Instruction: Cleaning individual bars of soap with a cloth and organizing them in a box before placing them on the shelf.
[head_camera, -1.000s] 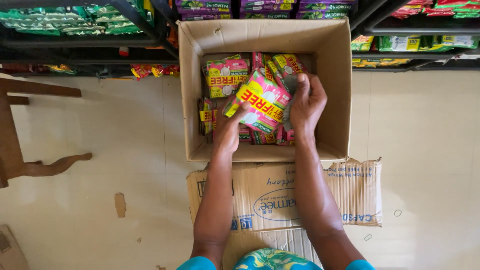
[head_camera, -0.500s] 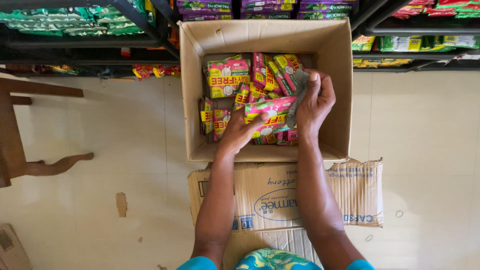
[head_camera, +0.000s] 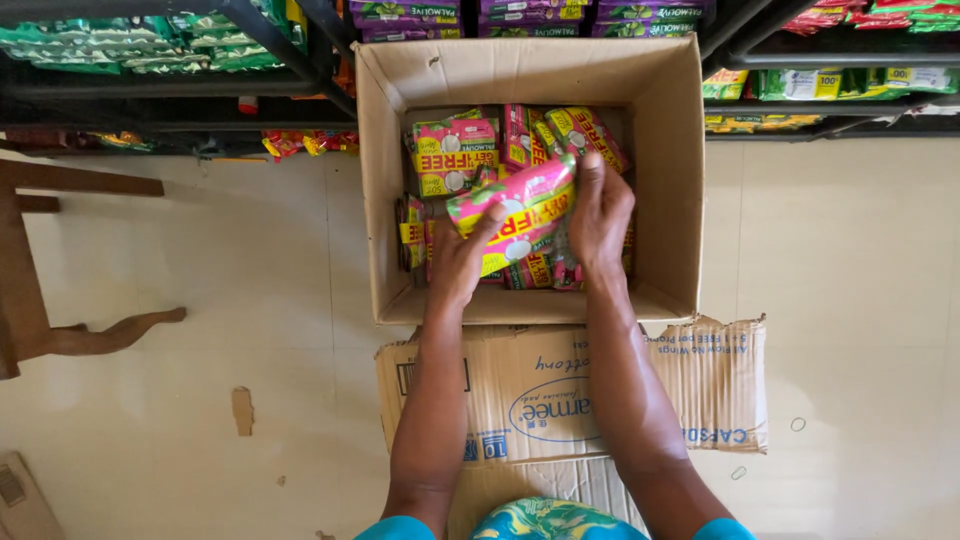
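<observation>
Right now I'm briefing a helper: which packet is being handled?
Find the open cardboard box on the floor. Among its pink packs, it is the pink pack raised above the rest, tilted, gripped between the left hand and right hand.

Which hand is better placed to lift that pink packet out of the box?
Probably the right hand: its fingers curl over the pink packet's top end, while the left hand only props it from below.

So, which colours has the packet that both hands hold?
The packet is mostly pink, with green and a yellow band; head view.
</observation>
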